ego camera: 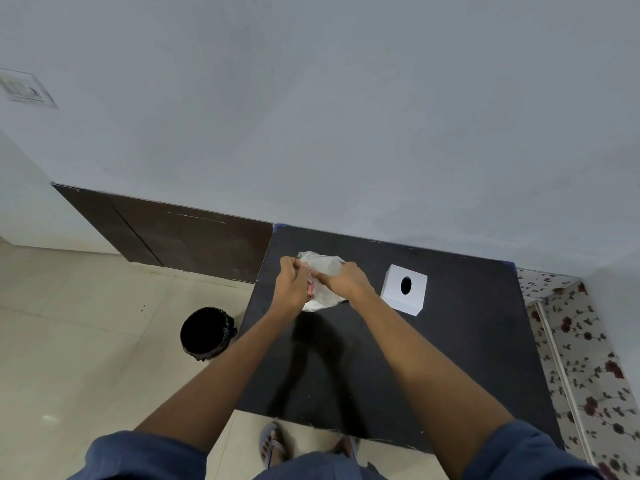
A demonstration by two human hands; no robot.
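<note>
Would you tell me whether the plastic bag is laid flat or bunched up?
Bunched up: the plastic bag is a crumpled lump, gripped by the left hand and right hand.

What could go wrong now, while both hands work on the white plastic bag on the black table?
1. The left hand and right hand both grip the white plastic bag; if it tears suddenly, the pink item seen between them may spill onto the black table.
2. The white box stands close beside the right hand; a sideways jerk might knock it.
</note>
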